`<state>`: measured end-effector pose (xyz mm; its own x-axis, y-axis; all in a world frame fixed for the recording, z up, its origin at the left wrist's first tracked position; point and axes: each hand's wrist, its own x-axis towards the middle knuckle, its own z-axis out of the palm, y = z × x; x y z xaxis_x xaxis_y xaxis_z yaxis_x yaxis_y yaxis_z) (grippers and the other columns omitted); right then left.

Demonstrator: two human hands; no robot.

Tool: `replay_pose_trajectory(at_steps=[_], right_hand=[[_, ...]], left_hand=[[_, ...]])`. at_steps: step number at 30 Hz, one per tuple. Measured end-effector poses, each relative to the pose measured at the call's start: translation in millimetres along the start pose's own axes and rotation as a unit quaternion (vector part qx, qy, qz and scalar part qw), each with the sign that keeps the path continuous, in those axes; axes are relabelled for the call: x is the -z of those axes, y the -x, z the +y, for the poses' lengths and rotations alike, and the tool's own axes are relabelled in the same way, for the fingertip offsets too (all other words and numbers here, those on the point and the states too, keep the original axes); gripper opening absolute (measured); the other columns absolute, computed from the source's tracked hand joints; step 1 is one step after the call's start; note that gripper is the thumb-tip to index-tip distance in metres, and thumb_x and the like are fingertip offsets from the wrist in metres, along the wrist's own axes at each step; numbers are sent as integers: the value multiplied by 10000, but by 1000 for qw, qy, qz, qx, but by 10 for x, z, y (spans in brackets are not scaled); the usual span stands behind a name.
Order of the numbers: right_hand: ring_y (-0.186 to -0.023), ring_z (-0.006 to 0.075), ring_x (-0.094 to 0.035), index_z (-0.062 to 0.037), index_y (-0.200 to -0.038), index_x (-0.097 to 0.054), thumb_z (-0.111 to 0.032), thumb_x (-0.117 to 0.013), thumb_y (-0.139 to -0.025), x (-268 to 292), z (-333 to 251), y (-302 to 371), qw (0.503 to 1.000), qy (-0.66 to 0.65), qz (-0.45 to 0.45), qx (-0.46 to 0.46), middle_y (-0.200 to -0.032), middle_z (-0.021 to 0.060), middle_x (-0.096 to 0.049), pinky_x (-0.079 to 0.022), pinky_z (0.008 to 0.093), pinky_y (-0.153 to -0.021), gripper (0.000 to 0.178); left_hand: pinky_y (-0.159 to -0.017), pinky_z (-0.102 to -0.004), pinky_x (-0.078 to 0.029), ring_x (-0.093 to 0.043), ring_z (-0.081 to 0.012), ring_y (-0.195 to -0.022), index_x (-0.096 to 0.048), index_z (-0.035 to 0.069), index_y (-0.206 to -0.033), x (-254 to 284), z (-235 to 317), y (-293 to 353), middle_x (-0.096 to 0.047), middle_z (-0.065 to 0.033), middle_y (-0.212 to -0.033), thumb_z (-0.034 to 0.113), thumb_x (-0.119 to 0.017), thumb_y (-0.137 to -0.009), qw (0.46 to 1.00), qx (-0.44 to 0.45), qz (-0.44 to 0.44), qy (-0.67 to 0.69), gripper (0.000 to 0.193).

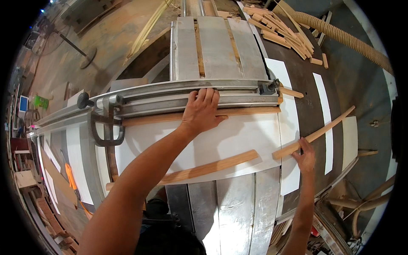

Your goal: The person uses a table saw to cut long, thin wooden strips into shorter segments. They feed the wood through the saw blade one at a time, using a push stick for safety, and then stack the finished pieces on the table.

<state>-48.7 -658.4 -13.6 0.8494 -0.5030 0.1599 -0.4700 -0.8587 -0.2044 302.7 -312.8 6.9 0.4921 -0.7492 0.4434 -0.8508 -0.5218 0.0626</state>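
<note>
My left hand is closed over the metal fence, its fingers hooked on the rail and its thumb by a long wooden strip. That strip lies flat along the fence's near side. On the right, my right hand pinches a second, slightly curved wooden strip near its lower-left end; the strip slants up to the right. Between my arms a third wooden strip lies on the white sheet, partly hidden behind my left forearm.
A black metal clamp-like bracket sits on the fence's left part. Short wood pieces are heaped at the far right, near a ribbed hose. The grooved metal machine table extends beyond the fence. An orange-handled tool lies at left.
</note>
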Motion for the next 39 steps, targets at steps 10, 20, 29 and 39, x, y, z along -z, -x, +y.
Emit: replay_pose_trajectory(at_steps=[10, 20, 29, 39], right_hand=[[-1271, 377, -543, -80, -1276, -674, -201, -928, -591, 30, -454, 1143, 996, -43, -46, -66, -1440, 194, -533, -444, 494, -1068, 740], [-1309, 428, -491, -43, -1302, -650, -170, -934, -560, 120, -2167, 2617, 984, -134, -73, -91, -1514, 256, -412, -463, 470, -1076, 804], [-1276, 485, -513, -53, -1285, -644, -220, -803, -693, -144, -3025, 3338, 985, -133, 17, -106, -1496, 302, -427, -413, 558, -1055, 635], [-1296, 465, -514, -25, -1234, -665, -66, -676, -736, -420, -3098, 3589, 976, -167, 75, -115, -1497, 314, -438, -395, 550, -1070, 500]], left_hand=[[-893, -396, -412, -544, -251, -990, -629, 7, -1127, 139, 30, -33, -555, -85, -1020, 586, -838, -651, 999, 7, -34, 16, 779], [-1169, -499, -280, -404, -316, -1378, -388, -16, -1494, 510, -1, 317, -449, -174, -1458, 286, -707, -894, 995, -33, -83, 47, 744], [-1190, -549, -256, -363, -331, -1437, -396, 93, -1537, 551, -305, 1166, -404, -141, -1545, 297, -622, -971, 972, 1, -188, 142, 642], [-1088, -567, -318, -411, -418, -1352, -431, 79, -1508, 1220, -225, 2174, -472, -235, -1406, 609, -662, -865, 942, -7, -289, 167, 865]])
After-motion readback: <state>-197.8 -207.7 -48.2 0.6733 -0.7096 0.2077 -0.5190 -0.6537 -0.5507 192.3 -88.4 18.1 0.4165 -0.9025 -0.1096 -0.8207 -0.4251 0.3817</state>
